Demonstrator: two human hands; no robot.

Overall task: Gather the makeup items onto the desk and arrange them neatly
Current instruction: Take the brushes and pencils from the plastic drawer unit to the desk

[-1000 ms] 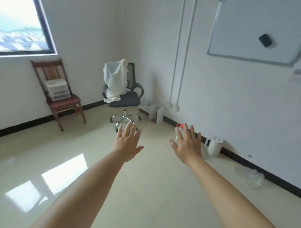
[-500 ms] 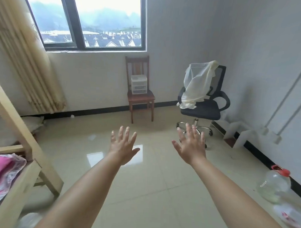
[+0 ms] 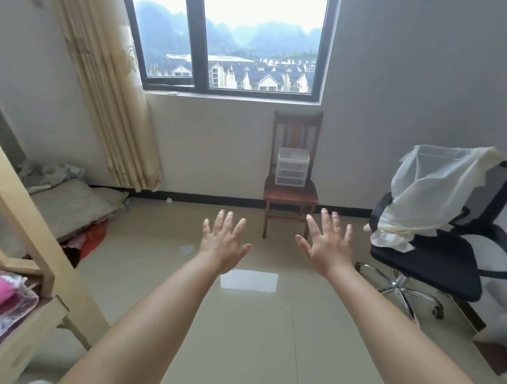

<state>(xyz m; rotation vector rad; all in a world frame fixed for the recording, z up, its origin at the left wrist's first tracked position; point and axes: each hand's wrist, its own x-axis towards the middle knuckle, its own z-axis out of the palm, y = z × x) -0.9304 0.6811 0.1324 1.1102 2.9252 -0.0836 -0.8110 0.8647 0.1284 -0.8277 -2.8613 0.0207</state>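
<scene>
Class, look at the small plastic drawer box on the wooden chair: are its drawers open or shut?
Shut: the drawer box shows flush drawer fronts, none pulled out.

A reddish-brown wooden chair (image 3: 291,193) holds a clear plastic drawer unit (image 3: 292,170). A black office chair (image 3: 433,261) carries pale cream cloth (image 3: 424,197). Beige curtain (image 3: 106,86).

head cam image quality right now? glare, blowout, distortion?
Head view: sky in the window blown out; its reflection glares on the floor tiles; wide-angle bends the wooden frame at left; both hands, left hand and right hand, reasonably sharp.
</scene>
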